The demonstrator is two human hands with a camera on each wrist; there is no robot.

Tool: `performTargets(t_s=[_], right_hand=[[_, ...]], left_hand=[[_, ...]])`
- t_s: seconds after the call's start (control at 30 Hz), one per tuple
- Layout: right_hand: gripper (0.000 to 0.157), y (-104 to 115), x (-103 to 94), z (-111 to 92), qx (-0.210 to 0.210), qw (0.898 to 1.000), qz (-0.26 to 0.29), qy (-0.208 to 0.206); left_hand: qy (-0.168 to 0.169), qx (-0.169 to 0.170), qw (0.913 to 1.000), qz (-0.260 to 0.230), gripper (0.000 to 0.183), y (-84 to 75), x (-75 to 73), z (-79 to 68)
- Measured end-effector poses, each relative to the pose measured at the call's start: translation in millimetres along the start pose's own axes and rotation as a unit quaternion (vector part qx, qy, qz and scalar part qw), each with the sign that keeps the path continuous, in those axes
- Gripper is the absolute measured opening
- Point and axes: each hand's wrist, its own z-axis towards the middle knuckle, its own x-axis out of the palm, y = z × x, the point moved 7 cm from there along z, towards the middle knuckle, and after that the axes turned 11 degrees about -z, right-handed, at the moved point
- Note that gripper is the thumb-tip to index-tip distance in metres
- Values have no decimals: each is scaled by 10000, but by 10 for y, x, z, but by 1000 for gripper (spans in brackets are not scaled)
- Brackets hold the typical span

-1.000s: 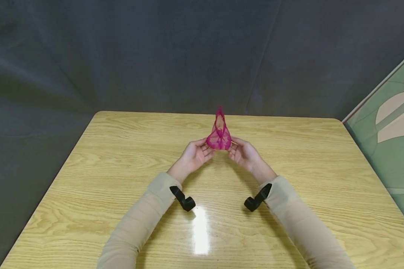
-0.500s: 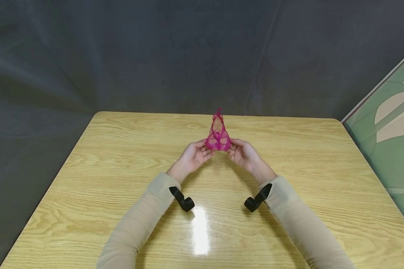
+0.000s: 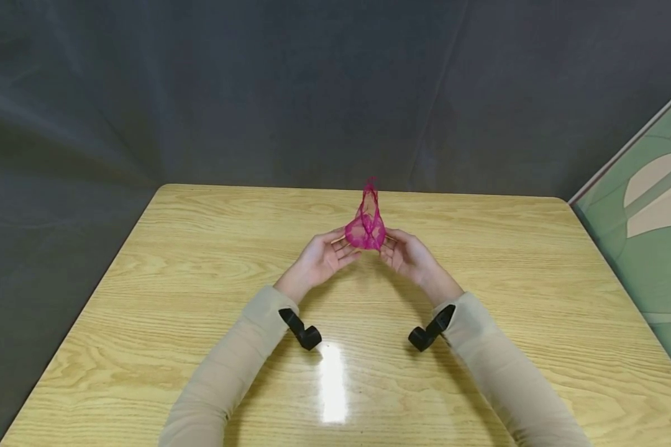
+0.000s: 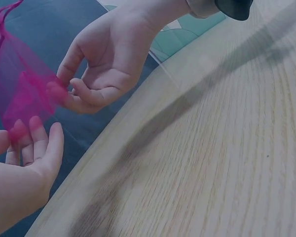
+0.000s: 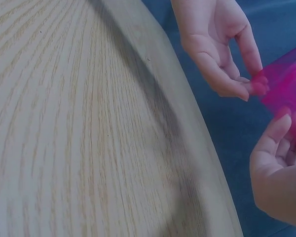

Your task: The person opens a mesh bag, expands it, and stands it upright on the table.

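Observation:
A sheer magenta organza drawstring pouch (image 3: 366, 233) is held up over the far part of the table, its narrow gathered end pointing up and away. My left hand (image 3: 320, 259) pinches its lower left corner, and my right hand (image 3: 409, 259) pinches the lower right one. In the left wrist view, fingertips of both the left hand (image 4: 27, 170) and the right hand (image 4: 108, 66) show pink through the fabric of the pouch (image 4: 24, 94). A darker pink bunched shape shows within the see-through cloth. The right wrist view catches only part of the pouch (image 5: 286, 89).
The wood-grain table (image 3: 173, 298) spreads around both arms, with a bright light reflection near its front. A dark grey curtain (image 3: 291, 93) hangs behind and at the left. A green leaf-patterned panel (image 3: 660, 248) borders the right side. Black camera mounts (image 3: 307, 335) sit on the wrists.
The pouch has swayed a little, its gathered tip shifting slightly left and then right. Both hands keep their hold on the corners and have barely moved.

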Motion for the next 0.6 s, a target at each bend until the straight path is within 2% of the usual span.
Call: performTargets(t_s=[0.13,0.23,0.3,0.5,0.6], right_hand=[[38,9,-10,-4,-47,9999,-106,-72],[37,7,-12,-7,-67,9999,-103,-50],[37,0,-15,-8,-52,9999,-81,-43],[35,-22,-33,-5,16,10000,-38,-64],[35,-27,-36,1,28,10000,-72,-29]], left_hand=[[111,15,9997,214,25,9,12,-1],[126,38,9993,347,38,20,-2,14],[84,47,9992,394,41,28,-19,22],[-57,40,9992,397,19,45,-68,43],[-95,21,9992,390,18,47,-85,43]])
